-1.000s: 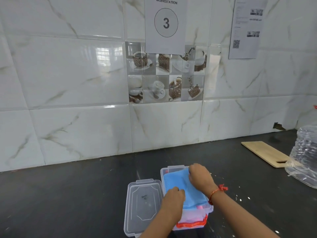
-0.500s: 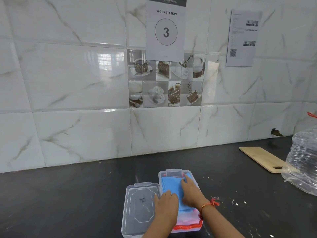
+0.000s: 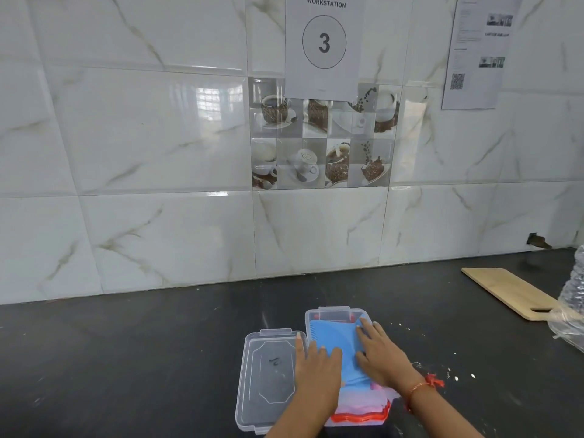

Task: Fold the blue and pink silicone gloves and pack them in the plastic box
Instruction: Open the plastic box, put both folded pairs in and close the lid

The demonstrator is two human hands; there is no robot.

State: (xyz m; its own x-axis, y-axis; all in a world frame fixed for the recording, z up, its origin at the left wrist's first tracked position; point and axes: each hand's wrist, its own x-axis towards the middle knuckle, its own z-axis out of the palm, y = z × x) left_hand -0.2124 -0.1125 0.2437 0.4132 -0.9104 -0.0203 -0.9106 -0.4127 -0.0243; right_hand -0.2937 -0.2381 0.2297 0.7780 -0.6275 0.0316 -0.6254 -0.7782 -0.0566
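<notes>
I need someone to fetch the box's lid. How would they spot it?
On the dark countertop below the workstation 3 sign, find the plastic box under both hands. The lid lies flat against its left side: clear, empty, with no gloves in it.

Left hand (image 3: 317, 368): mine, palm down, fingers straight, pressing flat.
Right hand (image 3: 380, 358): mine, fingers spread, pressing down; red thread on wrist.

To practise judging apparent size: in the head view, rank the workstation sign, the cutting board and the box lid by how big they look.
1. workstation sign
2. cutting board and box lid: look alike; the lid is nearer, so unsure.
</notes>
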